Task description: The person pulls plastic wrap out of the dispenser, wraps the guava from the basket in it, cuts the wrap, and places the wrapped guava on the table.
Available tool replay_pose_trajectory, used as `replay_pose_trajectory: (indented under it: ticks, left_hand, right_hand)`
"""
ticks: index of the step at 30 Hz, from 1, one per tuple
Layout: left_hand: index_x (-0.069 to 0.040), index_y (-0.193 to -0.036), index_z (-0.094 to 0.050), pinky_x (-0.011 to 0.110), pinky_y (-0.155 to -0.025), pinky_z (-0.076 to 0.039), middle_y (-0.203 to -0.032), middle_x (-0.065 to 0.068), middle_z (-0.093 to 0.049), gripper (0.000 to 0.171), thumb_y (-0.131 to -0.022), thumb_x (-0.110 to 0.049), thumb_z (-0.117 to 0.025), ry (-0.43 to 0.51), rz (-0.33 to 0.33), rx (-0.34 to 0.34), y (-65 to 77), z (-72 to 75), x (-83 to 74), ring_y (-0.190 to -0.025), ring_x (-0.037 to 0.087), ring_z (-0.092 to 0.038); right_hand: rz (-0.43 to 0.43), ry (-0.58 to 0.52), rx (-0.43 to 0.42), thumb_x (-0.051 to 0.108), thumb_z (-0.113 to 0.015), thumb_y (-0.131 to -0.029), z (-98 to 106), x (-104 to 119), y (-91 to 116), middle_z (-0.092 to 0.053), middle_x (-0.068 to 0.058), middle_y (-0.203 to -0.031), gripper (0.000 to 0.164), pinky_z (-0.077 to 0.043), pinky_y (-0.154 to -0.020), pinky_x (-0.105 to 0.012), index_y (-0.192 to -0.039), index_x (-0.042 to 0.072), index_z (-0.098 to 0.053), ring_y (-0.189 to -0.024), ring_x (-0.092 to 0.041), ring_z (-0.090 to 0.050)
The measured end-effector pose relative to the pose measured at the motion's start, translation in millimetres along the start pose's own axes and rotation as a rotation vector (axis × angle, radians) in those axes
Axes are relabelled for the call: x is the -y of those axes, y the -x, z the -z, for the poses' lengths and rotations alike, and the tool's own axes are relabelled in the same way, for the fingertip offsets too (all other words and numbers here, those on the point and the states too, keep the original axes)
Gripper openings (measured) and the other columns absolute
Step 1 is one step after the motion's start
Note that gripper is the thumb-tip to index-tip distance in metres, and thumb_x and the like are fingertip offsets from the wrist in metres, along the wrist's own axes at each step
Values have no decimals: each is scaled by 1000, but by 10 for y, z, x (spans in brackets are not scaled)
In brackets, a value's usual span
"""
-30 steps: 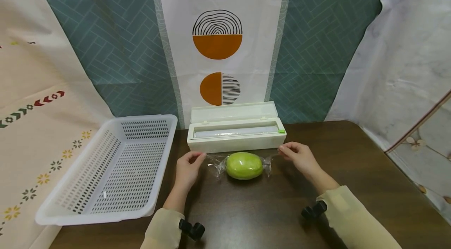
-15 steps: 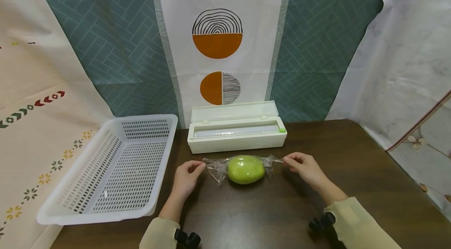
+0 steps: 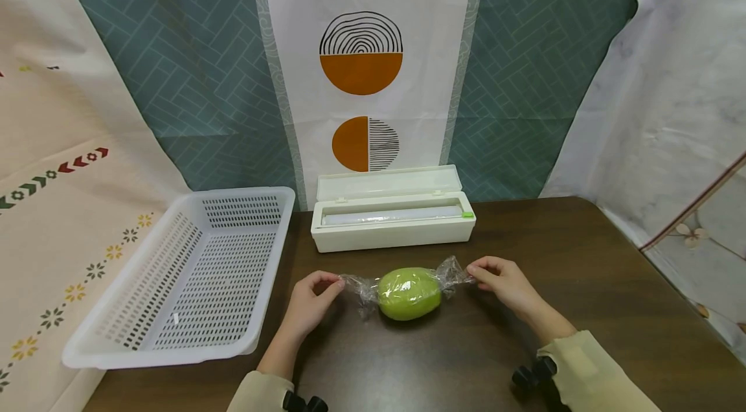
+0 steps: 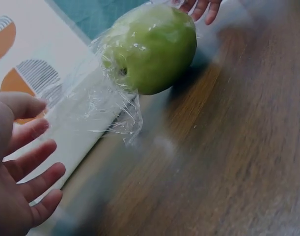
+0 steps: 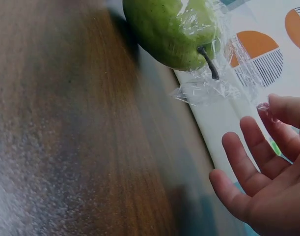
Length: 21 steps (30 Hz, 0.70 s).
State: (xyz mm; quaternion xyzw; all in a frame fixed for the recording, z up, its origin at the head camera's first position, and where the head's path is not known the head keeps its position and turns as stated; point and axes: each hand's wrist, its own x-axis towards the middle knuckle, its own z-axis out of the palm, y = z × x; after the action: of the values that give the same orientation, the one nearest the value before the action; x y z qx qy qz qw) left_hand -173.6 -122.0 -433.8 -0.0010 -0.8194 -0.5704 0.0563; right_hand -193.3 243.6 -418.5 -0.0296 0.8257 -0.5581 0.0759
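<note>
A green pear (image 3: 409, 294) with a short dark stem (image 5: 207, 63) lies on its side at the table's middle, wrapped in clear cling film (image 3: 453, 274). The film gathers into a loose tail at each end. My left hand (image 3: 311, 304) pinches the tip of the left tail between thumb and forefinger. On the other side, my right hand (image 3: 506, 284) pinches the right tail the same way. In both wrist views the other fingers spread away from the film. The wrap looks crumpled around the stem end.
Behind the pear stands a white cling film box (image 3: 396, 238), lid up, with a roll (image 3: 392, 215) inside and a green slider (image 3: 468, 214) at its right. A white perforated basket (image 3: 169, 358) sits at the left. Patterned cloths hang behind the dark wooden table (image 3: 588, 256).
Both hands have come nearer to me, and the pear has rolled and shifted the same way. The right film tail now spreads wider beside the right fingers.
</note>
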Motion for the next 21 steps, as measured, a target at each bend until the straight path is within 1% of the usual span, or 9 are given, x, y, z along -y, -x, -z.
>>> replay_pose_trajectory:
  ticks: [3, 5, 7, 9, 12, 14, 16, 18, 21]
  left_hand:
    - [-4, -99, -66, 22, -76, -48, -99, 12, -68, 15, -84, -7, -67, 21, -19, -9, 4, -2, -43, -92, 18, -63]
    - [-3, -102, -63, 24, -79, -48, -104, 15, -66, 19, -83, -1, -63, 36, -33, -8, 5, -10, -77, -98, 23, -63]
    - [-2, -106, -61, 27, -81, -47, -110, 18, -64, 25, -81, 3, -60, 60, -50, 7, 7, -25, -118, -103, 30, -60]
    - [-4, -108, -60, 31, -82, -48, -112, 18, -63, 29, -80, 4, -59, 68, -75, 34, 14, -51, -175, -107, 35, -58]
    - [-8, -109, -62, 40, -85, -49, -113, 16, -63, 28, -82, -2, -63, 21, -111, 113, 41, -104, -271, -107, 36, -58]
    - [-11, -110, -63, 46, -87, -48, -113, 12, -64, 26, -84, -12, -65, -49, -144, 185, 62, -148, -335, -108, 35, -59]
    - [-14, -112, -64, 49, -88, -47, -115, 8, -63, 28, -85, -22, -67, -116, -173, 267, 82, -195, -393, -109, 32, -59]
    - [-16, -113, -63, 50, -88, -47, -116, 5, -63, 31, -86, -28, -67, -154, -196, 346, 93, -241, -446, -110, 29, -58]
    - [-15, -115, -62, 51, -87, -47, -118, 4, -62, 34, -87, -32, -66, -165, -217, 440, 101, -301, -510, -110, 28, -57]
  right_hand:
    - [6, -12, 4, 28, -59, -94, 5, 2, 6, -64, -7, -103, 37, -53, -84, -34, -108, -6, -61, -88, -8, -57]
    - [8, -25, 2, 27, -59, -94, 6, 8, 9, -64, -7, -103, 36, -54, -84, -34, -108, -6, -61, -88, -7, -57]
    - [13, -42, -7, 25, -59, -94, 7, 13, 10, -64, -7, -102, 35, -54, -84, -34, -109, -7, -60, -87, -6, -59]
    - [21, -66, -14, 23, -58, -94, 9, 19, 12, -65, -7, -100, 35, -54, -84, -35, -109, -8, -60, -87, -5, -61]
    - [32, -89, -19, 23, -57, -95, 15, 23, 13, -68, -4, -96, 35, -54, -83, -32, -109, -9, -60, -86, -4, -63]
    - [37, -103, -18, 24, -57, -95, 20, 28, 16, -69, -1, -94, 36, -53, -81, -28, -109, -10, -59, -85, -4, -64]
    - [40, -98, -22, 24, -57, -95, 22, 35, 21, -69, 0, -95, 36, -52, -79, -24, -109, -9, -59, -85, -3, -63]
    - [48, -79, -30, 25, -58, -94, 21, 50, 32, -68, -4, -99, 37, -51, -79, -23, -110, -8, -59, -86, -2, -62]
    - [68, -16, -46, 29, -61, -92, 16, 79, 55, -66, -12, -109, 39, -49, -80, -23, -113, -4, -59, -90, -1, -59]
